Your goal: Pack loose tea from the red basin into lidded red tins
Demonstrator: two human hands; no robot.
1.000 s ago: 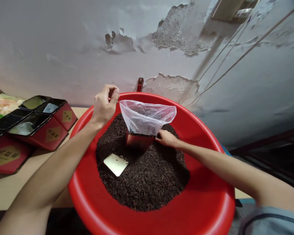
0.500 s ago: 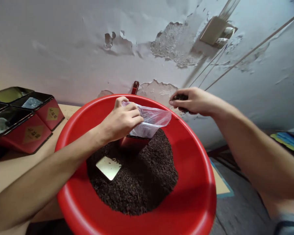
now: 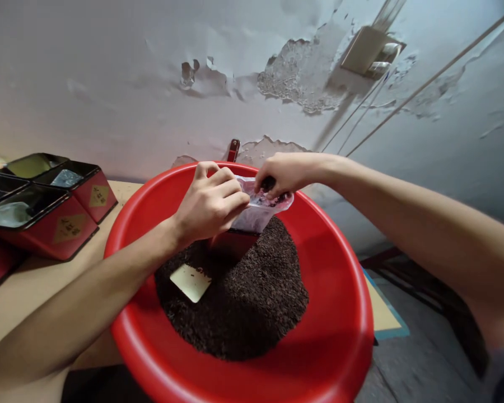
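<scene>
My left hand (image 3: 213, 198) grips the edge of a clear plastic bag (image 3: 254, 217), which lines a dark red tin (image 3: 235, 244). At the mouth of the bag, my right hand (image 3: 283, 174) is curled downward around dark loose tea leaves, some of them showing between the fingers. The tin stands in a heap of tea leaves (image 3: 243, 313) inside a big red plastic basin (image 3: 331, 291). Half sunk in the heap, to the left of the tin, lies a pale square lid (image 3: 190, 283). My left hand hides part of the tin and bag.
Several red and black tins (image 3: 73, 226), some with plastic bags inside, stand on the wooden table (image 3: 37, 285) at left. Behind the basin rises a peeling wall (image 3: 151, 95) with a socket box (image 3: 368, 50) and cables. A blue-edged board (image 3: 384, 308) lies at right.
My right hand has moved left with its tea leaves, from beyond the basin's rim to the bag's mouth. My left hand keeps hold of the bag. The view has shifted slightly.
</scene>
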